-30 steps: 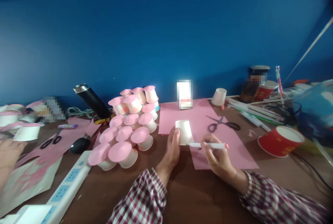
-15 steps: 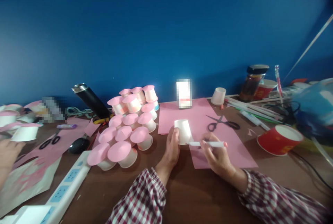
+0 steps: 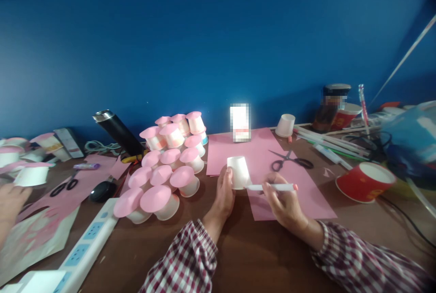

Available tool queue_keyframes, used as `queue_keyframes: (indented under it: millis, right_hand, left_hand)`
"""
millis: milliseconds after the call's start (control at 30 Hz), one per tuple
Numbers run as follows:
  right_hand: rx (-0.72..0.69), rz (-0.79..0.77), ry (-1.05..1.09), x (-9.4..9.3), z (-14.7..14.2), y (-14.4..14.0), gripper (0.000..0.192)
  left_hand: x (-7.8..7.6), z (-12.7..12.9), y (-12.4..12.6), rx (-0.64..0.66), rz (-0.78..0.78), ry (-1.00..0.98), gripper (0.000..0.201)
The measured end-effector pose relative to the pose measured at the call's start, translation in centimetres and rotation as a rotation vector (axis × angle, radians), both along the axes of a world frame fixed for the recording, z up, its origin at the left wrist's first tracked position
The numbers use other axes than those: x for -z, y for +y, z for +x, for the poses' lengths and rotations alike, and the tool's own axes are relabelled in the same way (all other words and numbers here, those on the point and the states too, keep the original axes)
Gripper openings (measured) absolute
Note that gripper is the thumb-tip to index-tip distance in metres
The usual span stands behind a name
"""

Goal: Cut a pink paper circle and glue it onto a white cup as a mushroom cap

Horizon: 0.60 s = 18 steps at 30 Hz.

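My left hand (image 3: 225, 193) is wrapped round the left side of a white paper cup (image 3: 238, 172), held upside down above the table. In my right hand (image 3: 281, 200) is a white marker (image 3: 272, 187) with a red end; its other end reaches the cup's lower right rim. Beneath the hands lie sheets of pink paper (image 3: 306, 193). Black scissors (image 3: 291, 160) rest partly opened on the paper, just beyond my right hand. To the left stand several cups with pink cone tops (image 3: 156, 199), grouped close together.
At far left another person's hand (image 3: 12, 204) is beside more pink-topped cups. A power strip (image 3: 85, 243), a mouse (image 3: 103, 191) and a black flask (image 3: 119, 131) are on the left. On the right are a red paper cup (image 3: 364, 184), another white cup (image 3: 285, 125) and a dark jar (image 3: 330, 109).
The view has shifted very slightly. My hands, the cup and the marker keep practically the same pose.
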State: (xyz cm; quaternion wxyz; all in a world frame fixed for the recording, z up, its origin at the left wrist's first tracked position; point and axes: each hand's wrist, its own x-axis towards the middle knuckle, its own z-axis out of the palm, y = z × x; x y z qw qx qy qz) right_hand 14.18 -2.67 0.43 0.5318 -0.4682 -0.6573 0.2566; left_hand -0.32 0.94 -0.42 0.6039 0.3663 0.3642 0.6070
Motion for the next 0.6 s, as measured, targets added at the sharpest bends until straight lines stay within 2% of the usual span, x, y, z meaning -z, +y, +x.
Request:
queue_keyframes:
  millis: [167,600]
  right_hand:
    - [0.008,0.003,-0.001,0.02,0.08,0.03,0.018]
    - [0.042,0.025,-0.004,-0.26,0.19,0.1,0.021]
  left_hand:
    - [-0.6,0.22,-0.09,0.03,0.044,-0.09,0.024]
    - [0.26,0.05,0.37,0.062,-0.016,-0.191,0.026]
